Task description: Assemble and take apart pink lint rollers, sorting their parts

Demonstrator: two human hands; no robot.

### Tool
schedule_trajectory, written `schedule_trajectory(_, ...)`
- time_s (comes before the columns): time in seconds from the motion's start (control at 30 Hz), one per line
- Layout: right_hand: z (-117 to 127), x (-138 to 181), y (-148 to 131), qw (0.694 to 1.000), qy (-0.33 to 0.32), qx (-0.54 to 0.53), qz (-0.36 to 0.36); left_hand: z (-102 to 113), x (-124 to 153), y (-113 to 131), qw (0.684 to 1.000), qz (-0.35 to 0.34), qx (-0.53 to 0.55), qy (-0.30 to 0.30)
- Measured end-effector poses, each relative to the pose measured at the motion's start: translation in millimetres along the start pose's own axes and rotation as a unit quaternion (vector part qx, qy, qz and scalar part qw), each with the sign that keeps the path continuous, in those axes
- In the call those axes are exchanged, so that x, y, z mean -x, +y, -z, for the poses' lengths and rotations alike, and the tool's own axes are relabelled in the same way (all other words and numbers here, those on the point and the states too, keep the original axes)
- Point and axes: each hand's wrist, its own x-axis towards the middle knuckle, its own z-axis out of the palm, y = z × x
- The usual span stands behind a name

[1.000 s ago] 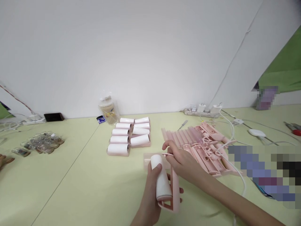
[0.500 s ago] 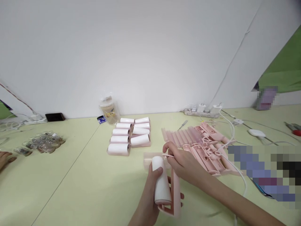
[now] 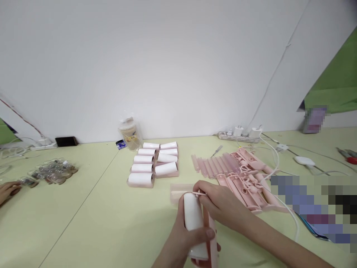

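Low in front of me, my left hand (image 3: 186,234) wraps round a white lint roller (image 3: 193,214), its thumb lying across the roll. A pink holder (image 3: 212,227) runs along the roll's right side, within the same grip. My right hand (image 3: 213,197) pinches a thin pink end piece (image 3: 198,193) at the top of the roll; its fingertips are partly hidden. Just behind both hands lies a clear pinkish cover (image 3: 177,193). To the right are several pink plastic holder parts (image 3: 251,190) and translucent pink tubes (image 3: 216,165).
Rows of white rolls in pink cases (image 3: 142,179) stand beyond my left hand. Another person's hand (image 3: 8,190) touches a pile of small clear-wrapped items (image 3: 55,171) at far left. White cables (image 3: 281,201), a screwdriver (image 3: 216,150) and a power strip (image 3: 237,136) lie right.
My left thumb has moved from the roll's upper part across its lower right. Roll and holder sit slightly lower and closer to me. The other person's hand has reached the pile.
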Motion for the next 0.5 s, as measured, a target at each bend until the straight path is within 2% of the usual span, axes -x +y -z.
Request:
schedule_trajectory(0.07,4.5,3.1,1.2,0.999,-0.025,0.002,0.035,4.0,3.8,1.0,0.999,-0.002,-0.05,-0.006)
schedule_trajectory(0.27,16.7,17.5,-0.7,0.976,-0.17,0.033,0.129,19.3,17.2,6.4,0.971,-0.01,-0.232,-0.049)
schedule_trajectory(0.37,16.4,26.2,-3.4,0.972,-0.19,0.028,0.139,19.6,17.1,6.9,0.964,-0.022,-0.252,-0.079)
schedule_trajectory(0.5,14.6,34.4,-4.7,0.976,-0.178,0.002,0.123,21.7,19.8,8.4,0.969,-0.005,-0.228,-0.09)
